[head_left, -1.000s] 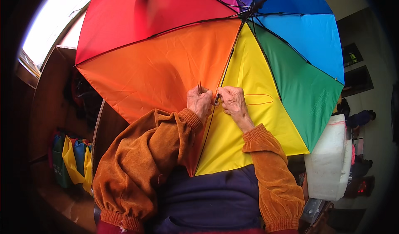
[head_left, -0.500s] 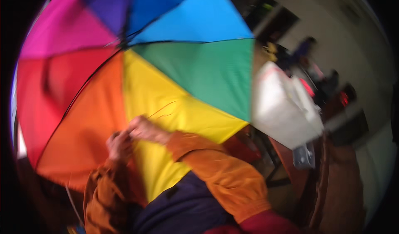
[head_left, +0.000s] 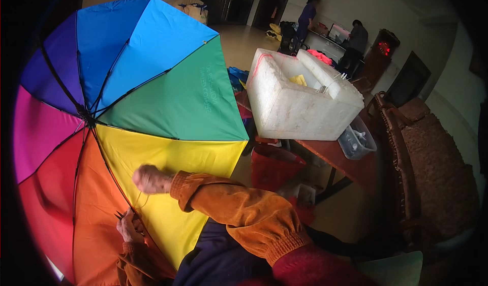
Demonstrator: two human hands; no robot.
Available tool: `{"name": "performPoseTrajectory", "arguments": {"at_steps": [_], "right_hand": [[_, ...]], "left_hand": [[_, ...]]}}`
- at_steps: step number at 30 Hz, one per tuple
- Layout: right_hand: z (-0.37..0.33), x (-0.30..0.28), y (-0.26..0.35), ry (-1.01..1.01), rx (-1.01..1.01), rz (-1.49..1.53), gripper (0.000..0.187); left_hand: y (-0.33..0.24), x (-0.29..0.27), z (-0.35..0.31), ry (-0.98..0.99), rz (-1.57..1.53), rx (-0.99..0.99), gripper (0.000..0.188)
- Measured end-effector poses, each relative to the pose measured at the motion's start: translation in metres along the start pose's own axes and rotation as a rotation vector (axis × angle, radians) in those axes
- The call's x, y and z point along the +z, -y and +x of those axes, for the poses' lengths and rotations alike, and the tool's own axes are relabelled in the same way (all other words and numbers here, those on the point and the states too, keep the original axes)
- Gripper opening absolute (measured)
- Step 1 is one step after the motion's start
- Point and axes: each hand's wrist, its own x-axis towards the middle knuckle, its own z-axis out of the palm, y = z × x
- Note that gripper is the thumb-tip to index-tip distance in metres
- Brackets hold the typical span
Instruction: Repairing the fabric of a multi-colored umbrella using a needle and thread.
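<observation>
An opened umbrella (head_left: 168, 103) with rainbow-coloured panels fills the left side, its inner face and black ribs toward me. My left hand (head_left: 131, 228) is closed on a rib at the seam between the orange and yellow panels. Two dark points, like the tips of small thread snips (head_left: 120, 215), stick out from its fingers. Over the yellow panel my right hand (head_left: 152, 180) is closed and slightly blurred. A thin thread (head_left: 146, 201) runs from near this hand down to the rib beside my left hand; its end within the fingers is hidden.
To the right, a white foam box (head_left: 300, 108) stands on a reddish table (head_left: 335, 156), beside a clear plastic tub (head_left: 357, 139). Below is a red bucket (head_left: 277, 166). A brown couch (head_left: 437, 169) lines the far right. Two people are in the background.
My hands were together at the seam; now my right hand is apart from the left, with thread stretching between. The umbrella has shifted left and turned in the view.
</observation>
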Motion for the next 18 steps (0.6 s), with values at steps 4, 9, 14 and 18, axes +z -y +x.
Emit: {"name": "performPoseTrajectory", "arguments": {"at_steps": [4, 9, 14, 18], "right_hand": [[0.018, -0.065, 0.019, -0.398, 0.864, 1.492, 0.01], [0.012, -0.078, 0.019, -0.472, 0.859, 1.694, 0.011], [-0.037, -0.169, -0.061, -0.686, 0.676, 1.302, 0.025], [-0.128, -0.313, -0.135, -0.825, 0.263, 1.649, 0.018]], "left_hand": [[-0.016, 0.027, -0.031, -0.02, 0.063, 0.013, 0.008], [-0.01, 0.039, -0.023, 0.151, 0.255, 0.238, 0.009], [-0.008, 0.025, -0.025, -0.03, 0.255, 0.249, 0.021], [-0.005, 0.024, -0.009, -0.027, 0.727, 0.409, 0.02]]}}
